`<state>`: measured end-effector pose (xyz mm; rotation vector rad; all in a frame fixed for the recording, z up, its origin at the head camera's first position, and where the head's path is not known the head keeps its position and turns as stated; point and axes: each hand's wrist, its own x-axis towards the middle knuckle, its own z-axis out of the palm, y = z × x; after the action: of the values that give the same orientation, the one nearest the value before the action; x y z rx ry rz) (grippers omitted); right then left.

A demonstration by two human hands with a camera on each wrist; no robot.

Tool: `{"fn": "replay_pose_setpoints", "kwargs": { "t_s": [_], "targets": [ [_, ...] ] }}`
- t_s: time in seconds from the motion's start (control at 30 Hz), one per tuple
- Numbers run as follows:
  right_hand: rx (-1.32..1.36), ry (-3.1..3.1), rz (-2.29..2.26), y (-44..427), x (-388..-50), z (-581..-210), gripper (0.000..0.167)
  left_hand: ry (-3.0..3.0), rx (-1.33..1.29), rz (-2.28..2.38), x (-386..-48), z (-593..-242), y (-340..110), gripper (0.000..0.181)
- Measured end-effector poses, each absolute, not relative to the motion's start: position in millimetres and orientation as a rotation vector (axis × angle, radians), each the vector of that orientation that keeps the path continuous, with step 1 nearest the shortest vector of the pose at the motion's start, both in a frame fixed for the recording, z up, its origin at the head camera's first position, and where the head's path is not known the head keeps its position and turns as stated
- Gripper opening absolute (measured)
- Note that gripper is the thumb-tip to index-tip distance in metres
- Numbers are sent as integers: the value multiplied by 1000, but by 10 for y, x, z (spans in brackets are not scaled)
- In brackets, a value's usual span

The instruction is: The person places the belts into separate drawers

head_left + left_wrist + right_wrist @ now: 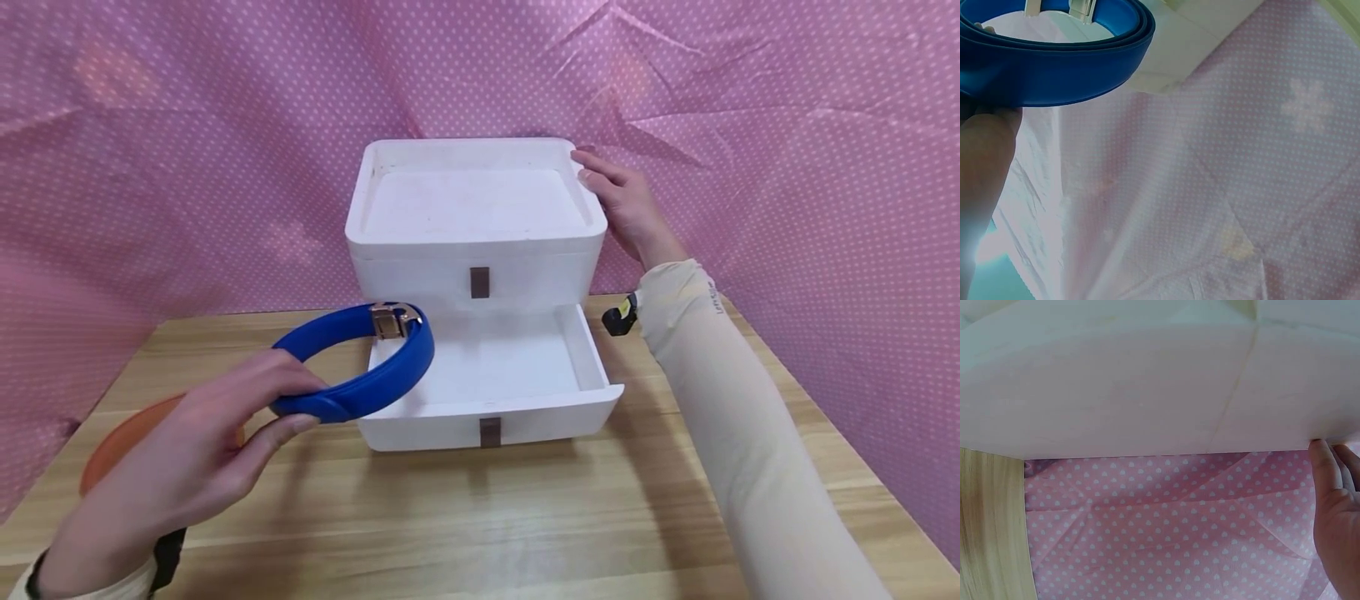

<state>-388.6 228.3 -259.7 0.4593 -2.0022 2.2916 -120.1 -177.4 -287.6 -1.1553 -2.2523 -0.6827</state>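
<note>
One coiled blue belt is hovering near the open drawer, L hand pinching one side; R hand, fingers fairly straight, is touching box (belt poss. uncoiling if pinch is loosening).

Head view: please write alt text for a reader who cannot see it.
A person's left hand holds a coiled blue belt with a golden buckle in front of a white drawer box whose lower drawer is open. The right hand touches the box's right side near the back. An orange object lies partly hidden on the wooden table, with pink cloth behind.
</note>
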Motion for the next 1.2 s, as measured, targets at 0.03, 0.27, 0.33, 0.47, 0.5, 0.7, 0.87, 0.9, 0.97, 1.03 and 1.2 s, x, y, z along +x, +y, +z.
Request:
{"fn": "replay_pose_setpoints", "kwargs": {
  "t_s": [0.03,0.27,0.33,0.47,0.5,0.7,0.87,0.9,0.97,1.03,1.2],
  "targets": [
    [458,-2002,2291,2284,-3885,-2597,43,-2253,-1169,-684,-1203,-2869,-1757,34],
    [438,-2018,2271,2288,-3886,-2594,43,-2289,-1182,-685,-1223,-2838,-1622,34],
    [437,-2024,2264,2289,-3885,-2592,43,-2286,-1196,-722,-1248,-2836,-1580,34],
    [427,-2034,2267,2287,-3876,-2592,43,-2300,-1213,-773,-1301,-2835,-1507,37],
    [426,-2037,2268,2286,-3874,-2592,43,-2303,-1224,-789,-1316,-2835,-1490,37],
    [437,-2038,2268,2272,-3869,-2573,43,-2310,-1270,-833,-1380,-2830,-1407,36],
    [429,-2025,2284,2263,-3867,-2558,43,-2281,-1304,-846,-1434,-2820,-1334,18],
    [431,-2026,2283,2263,-3867,-2558,43,-2275,-1313,-845,-1449,-2821,-1318,17],
    [430,-2022,2284,2263,-3865,-2559,43,-2272,-1326,-846,-1474,-2830,-1286,21],
    [432,-2028,2276,2267,-3862,-2563,43,-2285,-1334,-852,-1499,-2843,-1262,26],
    [429,-2038,2272,2273,-3852,-2570,43,-2369,-1304,-869,-1538,-2879,-1238,29]
  ]
}}
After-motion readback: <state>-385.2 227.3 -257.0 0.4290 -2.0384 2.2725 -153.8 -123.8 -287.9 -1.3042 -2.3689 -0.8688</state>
